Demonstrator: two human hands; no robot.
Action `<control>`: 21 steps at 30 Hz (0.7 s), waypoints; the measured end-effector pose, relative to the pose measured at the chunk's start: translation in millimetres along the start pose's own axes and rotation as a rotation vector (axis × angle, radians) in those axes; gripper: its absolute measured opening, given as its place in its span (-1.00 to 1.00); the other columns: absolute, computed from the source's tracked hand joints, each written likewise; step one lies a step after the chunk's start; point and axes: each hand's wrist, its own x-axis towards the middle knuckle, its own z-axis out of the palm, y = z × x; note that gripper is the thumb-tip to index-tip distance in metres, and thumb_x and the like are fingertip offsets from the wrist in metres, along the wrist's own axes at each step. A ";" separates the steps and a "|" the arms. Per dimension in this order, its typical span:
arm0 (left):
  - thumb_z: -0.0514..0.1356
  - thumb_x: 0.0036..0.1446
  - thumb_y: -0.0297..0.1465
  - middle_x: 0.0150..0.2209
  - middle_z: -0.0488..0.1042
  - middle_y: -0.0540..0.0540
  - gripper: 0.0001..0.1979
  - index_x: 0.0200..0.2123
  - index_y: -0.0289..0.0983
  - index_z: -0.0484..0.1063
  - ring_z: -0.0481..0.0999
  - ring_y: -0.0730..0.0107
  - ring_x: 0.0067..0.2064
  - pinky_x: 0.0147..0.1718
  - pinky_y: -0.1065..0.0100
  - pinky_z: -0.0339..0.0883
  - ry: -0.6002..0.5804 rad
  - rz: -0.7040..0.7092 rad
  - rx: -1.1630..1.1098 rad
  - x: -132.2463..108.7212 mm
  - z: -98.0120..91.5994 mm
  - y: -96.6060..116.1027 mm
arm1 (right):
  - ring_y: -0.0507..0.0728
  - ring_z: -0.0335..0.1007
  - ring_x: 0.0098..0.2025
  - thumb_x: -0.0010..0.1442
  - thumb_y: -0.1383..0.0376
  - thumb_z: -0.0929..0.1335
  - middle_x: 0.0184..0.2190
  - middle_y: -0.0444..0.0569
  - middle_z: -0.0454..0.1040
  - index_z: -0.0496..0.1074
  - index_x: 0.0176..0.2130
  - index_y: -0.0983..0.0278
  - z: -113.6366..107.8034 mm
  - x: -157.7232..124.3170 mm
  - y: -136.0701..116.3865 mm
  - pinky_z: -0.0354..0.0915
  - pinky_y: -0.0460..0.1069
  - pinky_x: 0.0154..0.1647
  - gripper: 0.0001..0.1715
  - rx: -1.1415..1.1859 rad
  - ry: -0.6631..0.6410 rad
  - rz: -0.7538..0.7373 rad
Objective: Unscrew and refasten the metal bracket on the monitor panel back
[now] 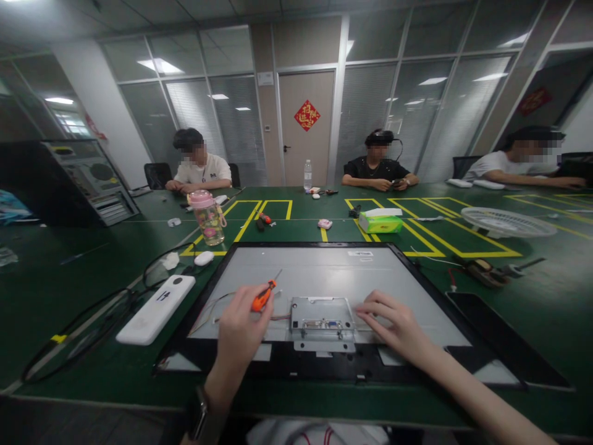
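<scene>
My left hand (243,321) is closed around the orange handle of a screwdriver (264,295), whose thin shaft points up and away. In front of me a monitor panel (259,262) lies flat on the table, its grey back facing up inside a black frame. A silver metal board housing (319,309) with video ports sits on the panel near its front edge. Just right of the housing is my right hand (391,318), fingers stretched out and slightly apart; whether the fingertips touch the housing I cannot tell. Thin wires (278,317) run from the housing's left side.
Left of the panel are a white power bank (157,309), black cables (88,327) and a pink-lidded bottle (207,216). A long black strip (504,337) and a tool with a dark body (484,272) lie right. Beyond are a tissue pack (380,221), a white fan grille (507,221) and several seated people.
</scene>
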 end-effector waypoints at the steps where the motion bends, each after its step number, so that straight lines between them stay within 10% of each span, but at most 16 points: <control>1: 0.21 0.10 -0.37 -0.32 0.54 -0.09 -0.88 -0.26 -0.23 0.49 0.55 0.27 -0.28 -0.22 0.30 0.40 -0.056 0.052 0.091 3.5 -6.5 -8.4 | 0.09 0.41 -0.34 0.33 0.33 0.27 -0.38 -0.02 0.43 0.49 -0.21 0.27 -0.8 1.2 0.7 0.35 -0.04 -0.34 -0.80 0.014 0.001 0.056; 7: 0.13 0.10 -0.36 -0.32 0.57 -0.12 -0.89 -0.32 -0.21 0.44 0.57 0.12 -0.27 -0.24 0.23 0.37 -0.485 -0.221 0.486 12.5 -40.4 -59.1 | 0.19 0.41 -0.08 0.31 0.25 0.27 -0.12 0.08 0.40 0.41 0.00 0.23 -0.7 4.6 1.4 0.38 0.09 -0.04 -0.71 0.023 -0.124 0.248; 11: 0.12 0.08 -0.37 -0.31 0.55 -0.13 -0.88 -0.34 -0.22 0.44 0.54 0.12 -0.23 -0.17 0.21 0.35 -0.537 -0.233 0.522 13.8 -48.5 -72.0 | 0.24 0.29 0.14 0.28 0.18 0.31 0.11 0.12 0.29 0.26 0.18 0.19 -1.5 3.4 -0.6 0.26 0.16 0.17 -0.49 0.067 -0.247 0.310; 15: 0.15 0.11 -0.26 -0.13 0.51 -0.17 -0.75 -0.19 -0.24 0.49 0.49 0.10 -0.06 0.01 0.15 0.30 -0.529 -0.109 0.346 22.5 -40.0 -52.4 | 0.30 0.15 0.26 0.18 0.12 0.40 0.25 0.18 0.17 0.11 0.29 0.22 -5.1 6.5 -0.1 0.14 0.22 0.26 -0.22 0.158 -0.382 0.347; 21: 0.29 -0.01 -0.26 0.13 0.36 -0.17 -0.40 0.14 -0.19 0.34 0.37 0.09 0.13 0.13 0.21 0.21 -0.940 0.064 0.137 44.1 -13.6 -10.2 | 0.31 0.21 0.20 0.00 0.16 0.51 0.15 0.16 0.29 0.20 0.23 0.27 -6.0 21.4 10.9 0.16 0.23 0.23 -0.11 0.211 -0.489 0.352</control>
